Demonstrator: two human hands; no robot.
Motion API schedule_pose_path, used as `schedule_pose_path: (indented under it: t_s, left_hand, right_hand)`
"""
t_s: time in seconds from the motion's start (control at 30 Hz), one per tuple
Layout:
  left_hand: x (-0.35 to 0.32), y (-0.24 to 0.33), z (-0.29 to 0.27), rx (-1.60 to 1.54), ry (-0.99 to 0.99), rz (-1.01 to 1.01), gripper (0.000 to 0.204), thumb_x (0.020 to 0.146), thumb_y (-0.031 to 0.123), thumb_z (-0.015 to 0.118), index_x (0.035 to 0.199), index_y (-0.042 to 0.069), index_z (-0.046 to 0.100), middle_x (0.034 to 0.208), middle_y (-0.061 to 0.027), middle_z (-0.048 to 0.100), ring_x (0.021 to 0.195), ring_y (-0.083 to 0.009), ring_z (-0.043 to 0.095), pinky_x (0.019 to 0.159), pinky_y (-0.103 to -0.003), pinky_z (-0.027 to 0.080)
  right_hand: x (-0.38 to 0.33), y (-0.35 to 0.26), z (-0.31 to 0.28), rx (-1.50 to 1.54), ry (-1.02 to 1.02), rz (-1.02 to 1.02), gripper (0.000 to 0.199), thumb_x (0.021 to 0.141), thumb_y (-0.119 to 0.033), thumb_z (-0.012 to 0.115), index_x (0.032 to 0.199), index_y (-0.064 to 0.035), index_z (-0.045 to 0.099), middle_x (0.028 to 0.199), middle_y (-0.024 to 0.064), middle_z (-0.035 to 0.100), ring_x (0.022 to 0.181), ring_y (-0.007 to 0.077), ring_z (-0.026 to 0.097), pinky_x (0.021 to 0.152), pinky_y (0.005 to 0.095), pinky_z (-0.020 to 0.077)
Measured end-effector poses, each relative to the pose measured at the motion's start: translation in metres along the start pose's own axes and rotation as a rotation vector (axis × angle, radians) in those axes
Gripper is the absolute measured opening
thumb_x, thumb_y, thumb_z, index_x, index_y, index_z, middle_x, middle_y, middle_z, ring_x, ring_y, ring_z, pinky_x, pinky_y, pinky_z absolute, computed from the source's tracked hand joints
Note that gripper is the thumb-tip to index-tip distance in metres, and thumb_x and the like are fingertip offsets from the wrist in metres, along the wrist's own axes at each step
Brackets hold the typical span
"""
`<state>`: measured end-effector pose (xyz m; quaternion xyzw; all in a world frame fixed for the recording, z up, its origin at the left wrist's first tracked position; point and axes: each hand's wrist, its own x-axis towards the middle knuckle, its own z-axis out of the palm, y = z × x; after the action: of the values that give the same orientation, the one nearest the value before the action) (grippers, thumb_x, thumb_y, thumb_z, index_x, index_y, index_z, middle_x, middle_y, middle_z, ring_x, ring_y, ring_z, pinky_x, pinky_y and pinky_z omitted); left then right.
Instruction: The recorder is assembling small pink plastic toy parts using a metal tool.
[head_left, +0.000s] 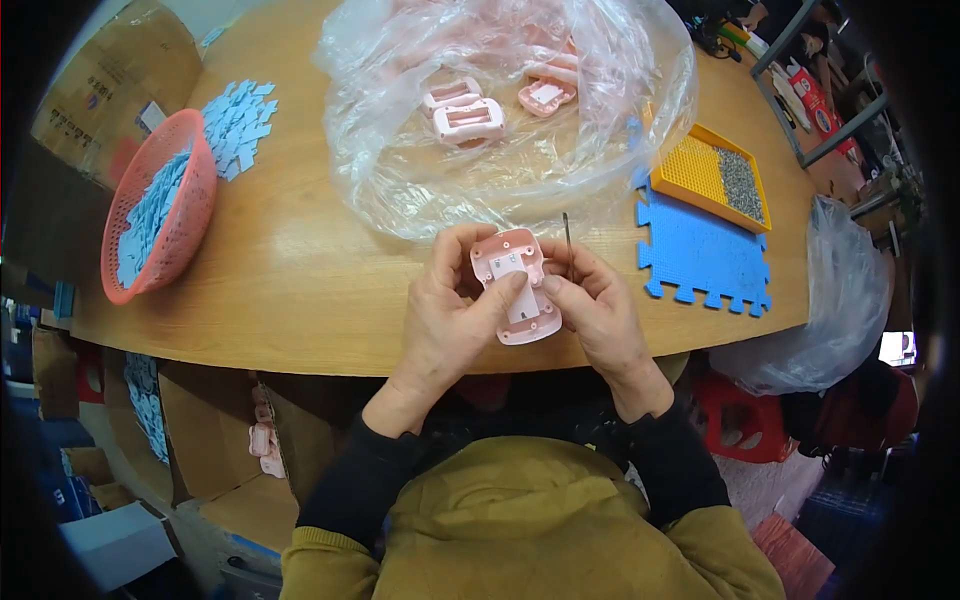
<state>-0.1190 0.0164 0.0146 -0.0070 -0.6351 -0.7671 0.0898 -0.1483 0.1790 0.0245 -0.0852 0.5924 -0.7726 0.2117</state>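
Just over the table's front edge, a pink plastic housing half [509, 241] is tilted with its inside up. A flat white piece [519, 306] lies along its middle, and small round posts stand near its ends. My left hand [438, 312] grips the housing's left side, thumb pressed on the white piece. My right hand [608, 318] closes on the right side, its thumb on the edge of the housing. A thin dark rod-like tool [568, 236] sticks up from between my right fingers; its kind is unclear. Some of my fingers are hidden behind the housing.
A clear plastic bag [390, 190] holds more pink housings [468, 120]. At left stand a pink basket [205, 190] of light-blue pieces and a loose pile [238, 125]. At right, a yellow tray [690, 170] of small metal parts rests on a blue foam mat [700, 250].
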Motion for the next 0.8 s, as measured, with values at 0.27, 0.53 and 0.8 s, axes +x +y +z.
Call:
schedule_pose_path:
  t_s: [0.27, 0.53, 0.8]
  left_hand:
    - [0.002, 0.000, 0.003, 0.120, 0.042, 0.030, 0.027, 0.082, 0.005, 0.069, 0.104, 0.001, 0.053, 0.090, -0.0080, 0.065, 0.080, -0.0116, 0.065, 0.066, -0.026, 0.053]
    - [0.008, 0.015, 0.000, 0.780, 0.006, 0.263, 0.016, 0.080, 0.016, 0.070, 0.085, 0.004, 0.061, 0.074, -0.0115, 0.065, 0.063, -0.0238, 0.066, 0.054, -0.031, 0.051]
    - [0.015, 0.013, 0.003, 0.866, -0.030, 0.343, 0.014, 0.080, 0.014, 0.070, 0.083, 0.003, 0.063, 0.072, -0.0111, 0.064, 0.062, -0.0231, 0.065, 0.054, -0.031, 0.050]
  right_hand:
    - [0.001, 0.015, 0.005, -0.016, -0.018, -0.099, 0.037, 0.088, -0.006, 0.059, 0.123, 0.0016, 0.051, 0.099, 0.0033, 0.061, 0.091, 0.0066, 0.056, 0.080, 0.0220, 0.0468]
    - [-0.001, 0.009, -0.001, -0.058, -0.020, -0.048, 0.036, 0.087, -0.007, 0.057, 0.121, 0.0029, 0.052, 0.098, 0.0053, 0.063, 0.086, 0.0068, 0.058, 0.074, 0.0221, 0.0482]
    - [-0.001, -0.002, -0.005, -0.049, -0.003, -0.024, 0.036, 0.085, -0.008, 0.058, 0.119, 0.0043, 0.052, 0.097, 0.0062, 0.064, 0.083, 0.0074, 0.058, 0.073, 0.0222, 0.0483]
